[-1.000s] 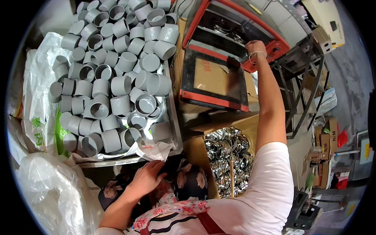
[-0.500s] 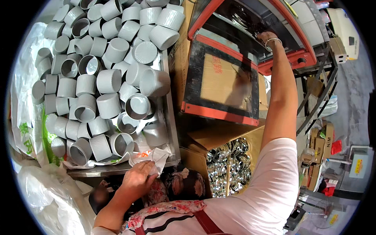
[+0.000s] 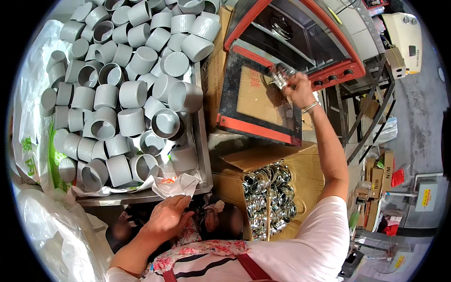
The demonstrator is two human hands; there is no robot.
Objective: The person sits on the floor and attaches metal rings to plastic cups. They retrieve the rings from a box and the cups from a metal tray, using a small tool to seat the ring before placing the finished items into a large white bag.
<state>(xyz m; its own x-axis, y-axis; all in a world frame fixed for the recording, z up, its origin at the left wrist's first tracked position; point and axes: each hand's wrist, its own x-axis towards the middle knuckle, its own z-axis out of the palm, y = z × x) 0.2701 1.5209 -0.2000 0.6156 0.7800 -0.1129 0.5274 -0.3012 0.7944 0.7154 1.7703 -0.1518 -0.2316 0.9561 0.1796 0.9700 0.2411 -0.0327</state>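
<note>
In my right hand (image 3: 299,90) is a small bunch of shiny metal rings (image 3: 282,75). The fingers are closed on them, over the lowered door (image 3: 228,101) of a red and black oven (image 3: 324,42). A sheet of cardboard (image 3: 251,91) lies on that door. My left hand (image 3: 170,214) rests near my lap, fingers stretched out and nothing visible in them. It is beside the white plastic sheet (image 3: 176,186) at the near edge of a metal tray (image 3: 202,160). Grey ribbed round cups (image 3: 131,121) are piled on the tray.
Below the oven door stands an open cardboard box (image 3: 307,162) with many shiny metal rings (image 3: 270,197) inside. Clear plastic bags (image 3: 56,235) hang at the left. A dark metal rack (image 3: 371,117) supports the oven side, and more boxes (image 3: 376,183) lie at the far right.
My right hand has come out of the oven toward me and left, now with metal rings showing in it over the door. My left hand has barely moved.
</note>
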